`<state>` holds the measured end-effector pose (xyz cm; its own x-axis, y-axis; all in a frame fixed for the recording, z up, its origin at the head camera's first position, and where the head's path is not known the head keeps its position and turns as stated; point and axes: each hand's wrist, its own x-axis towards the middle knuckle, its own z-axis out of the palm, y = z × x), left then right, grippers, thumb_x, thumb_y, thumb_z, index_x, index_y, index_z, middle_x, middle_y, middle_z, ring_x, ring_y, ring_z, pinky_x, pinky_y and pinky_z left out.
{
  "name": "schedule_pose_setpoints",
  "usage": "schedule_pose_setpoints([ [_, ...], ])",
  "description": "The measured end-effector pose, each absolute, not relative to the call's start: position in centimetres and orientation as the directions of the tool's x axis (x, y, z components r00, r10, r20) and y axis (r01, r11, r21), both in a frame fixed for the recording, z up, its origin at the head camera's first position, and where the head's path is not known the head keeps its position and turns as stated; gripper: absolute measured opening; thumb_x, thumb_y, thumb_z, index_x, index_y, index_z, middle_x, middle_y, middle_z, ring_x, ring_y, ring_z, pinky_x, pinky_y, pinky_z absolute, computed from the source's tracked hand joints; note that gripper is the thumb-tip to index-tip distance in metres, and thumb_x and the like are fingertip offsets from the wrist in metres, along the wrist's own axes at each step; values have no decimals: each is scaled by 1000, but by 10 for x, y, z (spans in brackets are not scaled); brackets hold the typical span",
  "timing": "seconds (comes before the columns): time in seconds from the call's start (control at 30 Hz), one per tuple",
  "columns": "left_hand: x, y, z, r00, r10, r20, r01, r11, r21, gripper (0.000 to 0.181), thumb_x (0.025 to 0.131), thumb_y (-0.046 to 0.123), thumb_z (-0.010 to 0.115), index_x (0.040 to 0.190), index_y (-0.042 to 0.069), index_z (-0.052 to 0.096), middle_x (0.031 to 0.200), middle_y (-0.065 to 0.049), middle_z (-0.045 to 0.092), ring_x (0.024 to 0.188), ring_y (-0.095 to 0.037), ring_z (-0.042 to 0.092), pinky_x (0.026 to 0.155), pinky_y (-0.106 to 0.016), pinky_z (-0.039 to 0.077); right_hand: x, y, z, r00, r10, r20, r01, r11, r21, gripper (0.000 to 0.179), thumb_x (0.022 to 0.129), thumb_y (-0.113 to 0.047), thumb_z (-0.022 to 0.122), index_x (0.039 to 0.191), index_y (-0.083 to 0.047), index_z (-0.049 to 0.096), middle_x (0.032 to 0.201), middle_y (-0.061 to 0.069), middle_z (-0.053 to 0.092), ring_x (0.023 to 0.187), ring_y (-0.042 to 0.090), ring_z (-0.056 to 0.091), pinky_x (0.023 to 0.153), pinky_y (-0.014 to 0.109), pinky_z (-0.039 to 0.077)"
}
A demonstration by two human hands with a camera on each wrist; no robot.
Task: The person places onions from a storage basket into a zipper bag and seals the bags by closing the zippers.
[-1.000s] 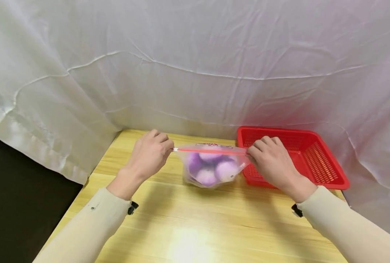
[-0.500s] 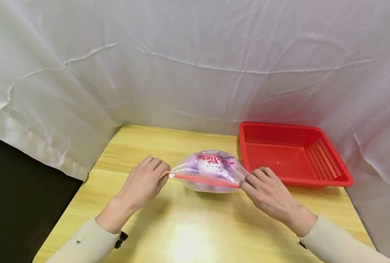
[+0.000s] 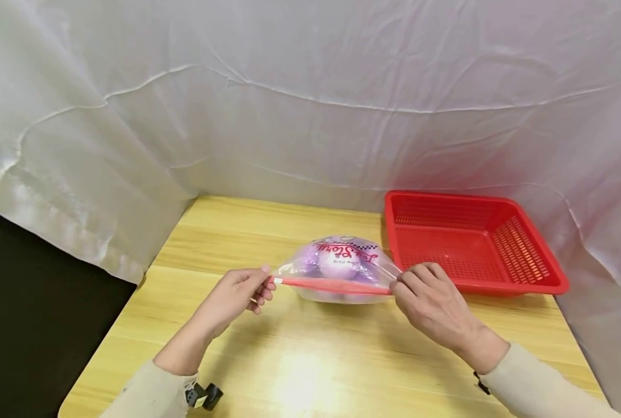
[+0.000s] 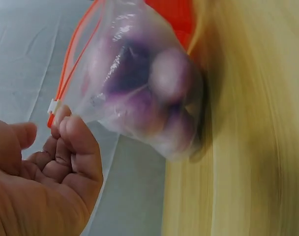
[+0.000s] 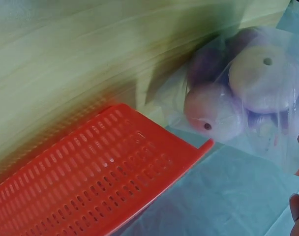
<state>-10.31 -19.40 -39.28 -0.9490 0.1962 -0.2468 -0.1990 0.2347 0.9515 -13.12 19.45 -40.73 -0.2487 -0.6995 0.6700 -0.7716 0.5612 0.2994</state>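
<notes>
A clear slider zip bag (image 3: 344, 247) with red lettering is stretched between both hands, its red zip strip (image 3: 336, 285) running across the near side. Several purple-and-white balls (image 5: 262, 86) fill it; two show small dark holes in the right wrist view. My left hand (image 3: 237, 296) pinches the strip's left end, right beside the white slider (image 4: 54, 106); its other fingers are curled below. At the strip's right end, my right hand (image 3: 433, 305) grips the bag's corner with bent fingers. In the right wrist view only a few of its fingertips show at the edge.
A red plastic basket (image 3: 474, 287) with slotted walls stands at the back right of the wooden table (image 3: 226, 232), close to the bag. White cloth (image 3: 289, 116) hangs behind and at the sides. A dark area (image 3: 28, 325) lies beyond the table's left edge.
Both hands have brought the bag's zip edge nearer and lower, so its printed side faces up. My left hand has since turned, its fingers now showing beneath the strip's end.
</notes>
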Motion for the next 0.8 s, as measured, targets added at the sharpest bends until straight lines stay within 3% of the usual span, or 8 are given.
schedule_pose_setpoints([
  [0.1,-107,-190,-395,-937,230,-262,-229,161,960,32,108,28,58,99,0,70,86,-4,67,76,-14,59,66,-25,55,-126,200,-407,-399,-650,647,-750,637,178,28,103,-27,50,86,-8,61,81,5,61,80,29,59,75,47,44],
  [0.2,-109,-189,-397,-933,246,-262,-238,126,963,25,107,23,61,99,0,68,87,-3,67,76,-14,59,66,-25,56,-118,208,-403,-658,-504,559,-648,757,-79,29,99,-38,62,86,-13,66,79,0,62,78,22,57,74,43,43],
  [0.3,-110,-189,-397,-935,251,-249,-230,101,968,22,106,21,63,101,0,67,90,-4,67,77,-14,59,68,-25,56,-112,214,-396,-894,-286,344,-411,829,-378,35,101,-45,63,81,-16,66,73,-3,59,71,16,53,67,36,41],
  [0.37,-111,-189,-397,-937,252,-244,-229,85,970,20,106,19,63,101,0,67,89,-4,67,76,-13,59,69,-25,56,-111,217,-391,-975,-185,126,-224,801,-555,43,106,-48,56,80,-15,66,72,-3,60,70,15,53,64,34,43],
  [0.47,-112,-188,-396,-940,253,-230,-221,63,973,20,107,16,59,101,-1,66,87,-3,67,75,-12,59,68,-24,56,-112,217,-387,-966,-186,-177,18,638,-770,47,109,-46,52,86,-9,68,78,1,63,74,15,57,66,32,48],
  [0.57,-113,-186,-392,-949,234,-213,-209,44,977,22,109,15,56,101,-3,66,84,-3,66,73,-11,58,67,-23,56,-115,217,-385,-909,-259,-327,197,424,-884,34,107,-33,60,89,-5,67,80,2,62,75,13,57,68,29,53],
  [0.7,-113,-184,-389,-971,169,-167,-154,88,984,23,110,15,54,98,-3,63,82,-3,64,71,-13,57,66,-24,55,-120,219,-382,-920,-258,-295,222,279,-934,20,105,-22,63,91,-7,65,80,-2,60,74,11,57,70,28,55],
  [0.8,-113,-181,-388,-988,111,-110,-78,258,963,26,110,20,55,93,2,63,81,-4,63,70,-15,58,64,-26,55,-126,220,-383,-952,-201,-231,179,250,-952,19,106,-18,61,97,-2,63,82,-1,61,74,11,59,71,28,57],
])
